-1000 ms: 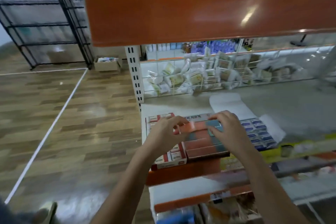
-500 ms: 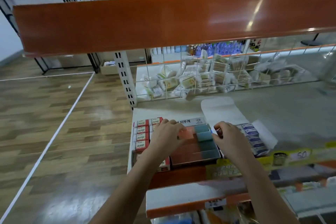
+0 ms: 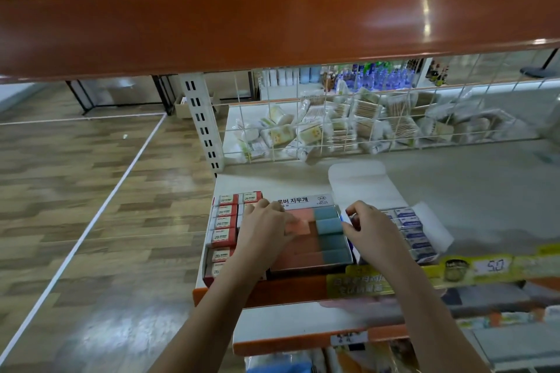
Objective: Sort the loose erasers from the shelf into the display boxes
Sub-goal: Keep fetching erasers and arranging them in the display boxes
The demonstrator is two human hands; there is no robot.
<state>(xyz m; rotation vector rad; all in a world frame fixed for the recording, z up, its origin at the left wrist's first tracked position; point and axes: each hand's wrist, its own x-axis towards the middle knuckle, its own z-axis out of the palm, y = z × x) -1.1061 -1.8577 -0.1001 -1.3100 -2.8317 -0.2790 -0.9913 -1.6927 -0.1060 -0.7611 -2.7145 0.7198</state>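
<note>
- Three display boxes sit side by side at the front of the shelf (image 3: 485, 206), touching or nearly so: a red-labelled eraser box (image 3: 225, 230) on the left, a two-tone eraser box (image 3: 315, 239) in the middle, and a blue-labelled eraser box (image 3: 412, 233) on the right with its white lid flap (image 3: 360, 182) folded back.
- The left hand (image 3: 263, 233) lies over the seam between the left and middle boxes, fingers bent down onto a salmon-pink eraser (image 3: 298, 225) that sits slightly raised above its neighbours — it looks to be pressing or seating it, though a true pinch cannot be confirmed.
- The right hand (image 3: 368, 230) hovers at the right edge of the middle box, fingers curled inward by the blue-grey ends (image 3: 327, 219) of the erasers; whether they hold anything cannot be told from this blurred view.
- Progress, as a judgement: the middle box appears nearly full, with rows packed tightly, and the red-labelled box also shows filled rows — so the sorting seems well advanced.
- What remains seems to be settling the raised pink eraser flush; no other loose erasers show on the grey shelf surface.
- Behind a wire grid (image 3: 378, 118), packets of cotton swabs (image 3: 348, 127) lie heaped, apart from the task.
</note>
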